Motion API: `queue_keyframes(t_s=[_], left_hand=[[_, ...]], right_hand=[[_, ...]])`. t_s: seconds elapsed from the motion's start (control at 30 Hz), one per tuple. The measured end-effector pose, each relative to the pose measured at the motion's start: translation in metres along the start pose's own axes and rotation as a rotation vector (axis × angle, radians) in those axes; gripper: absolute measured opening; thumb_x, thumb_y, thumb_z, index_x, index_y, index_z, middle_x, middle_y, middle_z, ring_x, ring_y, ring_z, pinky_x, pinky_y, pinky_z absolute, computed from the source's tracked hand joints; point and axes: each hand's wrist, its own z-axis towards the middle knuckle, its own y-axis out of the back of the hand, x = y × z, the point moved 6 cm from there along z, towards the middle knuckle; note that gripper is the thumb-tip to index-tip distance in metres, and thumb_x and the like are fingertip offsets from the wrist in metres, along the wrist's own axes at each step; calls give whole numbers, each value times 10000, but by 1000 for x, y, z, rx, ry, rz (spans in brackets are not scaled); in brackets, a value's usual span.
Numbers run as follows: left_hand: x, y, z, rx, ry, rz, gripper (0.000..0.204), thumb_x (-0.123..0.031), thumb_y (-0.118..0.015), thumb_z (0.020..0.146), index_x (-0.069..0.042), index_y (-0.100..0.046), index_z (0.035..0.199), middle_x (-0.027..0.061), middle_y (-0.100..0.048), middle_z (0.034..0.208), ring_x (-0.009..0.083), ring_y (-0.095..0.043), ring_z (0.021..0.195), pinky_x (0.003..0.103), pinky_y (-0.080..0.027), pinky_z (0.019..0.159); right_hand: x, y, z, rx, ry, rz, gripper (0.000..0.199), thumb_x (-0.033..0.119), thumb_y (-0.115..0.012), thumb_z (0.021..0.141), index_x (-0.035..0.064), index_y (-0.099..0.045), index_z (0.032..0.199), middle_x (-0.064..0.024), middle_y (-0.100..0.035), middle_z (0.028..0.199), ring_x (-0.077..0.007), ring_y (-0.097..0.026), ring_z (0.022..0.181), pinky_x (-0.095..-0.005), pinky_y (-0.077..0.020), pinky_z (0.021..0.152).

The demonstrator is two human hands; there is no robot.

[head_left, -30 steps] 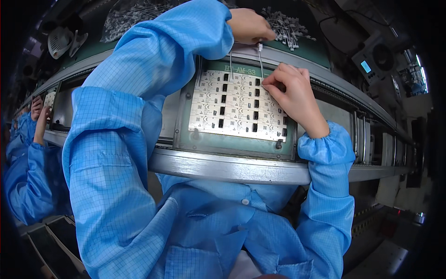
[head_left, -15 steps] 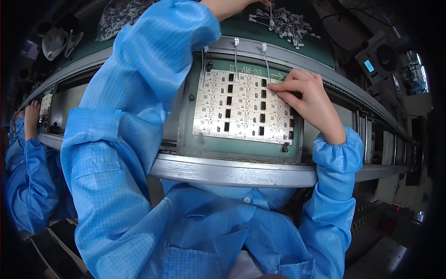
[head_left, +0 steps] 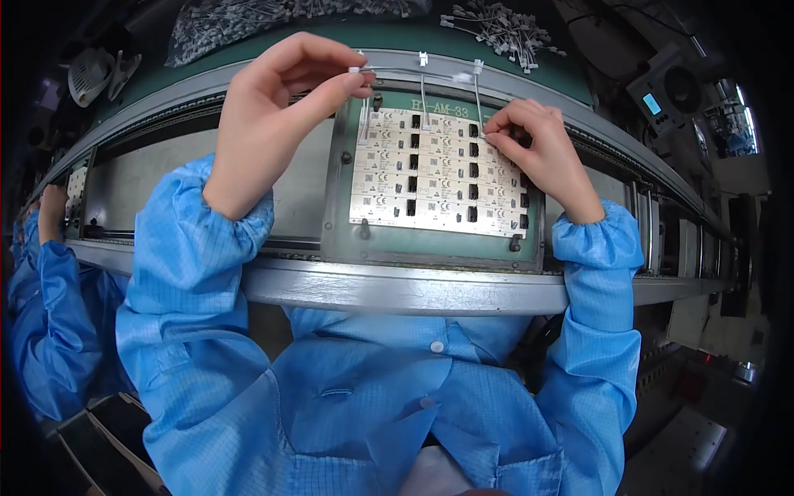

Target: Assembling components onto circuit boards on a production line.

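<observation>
My left hand (head_left: 277, 116) is closed in a pinch above the far left of the circuit board panel (head_left: 397, 182). Between its fingertips is one end of a short connector cable (head_left: 413, 73), which stretches rightward with a white plug at its blurred far end. My right hand (head_left: 542, 153) pinches at the lower end of another white-plugged cable (head_left: 478, 95), by a black socket in the panel's top row. Two more cables stand to the left: a middle cable (head_left: 423, 91) and a left cable (head_left: 364, 120). The panel of white boards with black sockets lies in a green fixture (head_left: 430, 241).
Metal rails (head_left: 397, 289) run along the near and far sides of the fixture. Beyond lie a loose cable pile (head_left: 504, 33) and a plastic bag of cables (head_left: 223, 29). A grey device with a lit screen (head_left: 652, 103) stands right. At far left, a co-worker's blue sleeve (head_left: 58, 289) shows.
My left hand has come back from the cable pile toward me, bringing a cable over the panel's far edge. My right hand stays at the same cable's lower end. The view has shifted slightly.
</observation>
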Motion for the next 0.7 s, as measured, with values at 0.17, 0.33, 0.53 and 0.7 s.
queue_keyframes(t_s=[0.17,0.33,0.53,0.7], left_hand=[[11,16,-6,-50,37,-31,169,-87,-651,951,2,-655,1094,96,-716,1034,160,-692,970,254,-547,858],[-23,6,-14,-28,-349,899,131,-73,-708,859,-77,-660,981,36,-708,897,156,-679,802,322,-453,817],[-14,-29,-36,52,-374,1087,92,-88,-694,797,-116,-634,861,-7,-630,777,209,-607,817,412,-374,829],[10,-35,-35,166,-147,1080,70,-126,-720,791,-119,-680,848,-7,-620,834,224,-569,895,433,-353,862]], right_hand=[[21,4,-1,-35,202,-180,49,59,-671,837,56,-670,886,-31,-591,810,-200,-552,813,-343,-340,895],[39,6,-8,13,218,-283,105,62,-676,832,37,-702,930,-58,-595,825,-225,-562,875,-376,-348,920],[-34,23,14,-309,-59,31,173,130,-643,918,5,-690,1028,-98,-681,905,-171,-629,818,-286,-496,737],[-90,26,47,-479,-282,-386,286,344,-681,892,83,-677,1009,-53,-687,884,-209,-657,794,-332,-488,714]])
